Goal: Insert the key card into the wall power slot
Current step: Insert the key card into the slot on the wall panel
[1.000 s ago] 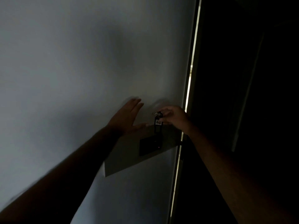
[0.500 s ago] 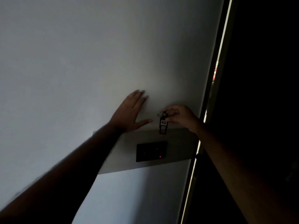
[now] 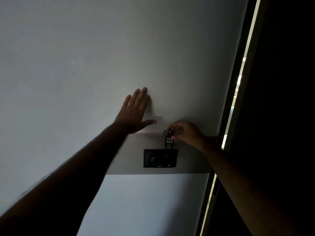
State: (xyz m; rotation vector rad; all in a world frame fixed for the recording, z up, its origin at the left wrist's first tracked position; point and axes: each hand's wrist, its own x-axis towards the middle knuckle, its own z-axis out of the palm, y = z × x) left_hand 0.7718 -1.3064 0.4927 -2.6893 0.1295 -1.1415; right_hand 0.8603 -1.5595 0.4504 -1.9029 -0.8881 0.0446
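Left hand (image 3: 134,114) lies flat and open on the wall (image 3: 85,65); right hand (image 3: 185,133) pinches the key card (image 3: 169,142) by its top above the power slot (image 3: 160,158). It looks light and stiff.

Two hands are up at the wall: the left hand (image 3: 135,111) above and left of the single black power slot (image 3: 160,158), the right hand (image 3: 185,133) above it. One key card (image 3: 169,141) hangs just over that slot; one red light (image 3: 169,165) glows on it.

pale wall (image 3: 85,57), black power slot (image 3: 160,158) mounted
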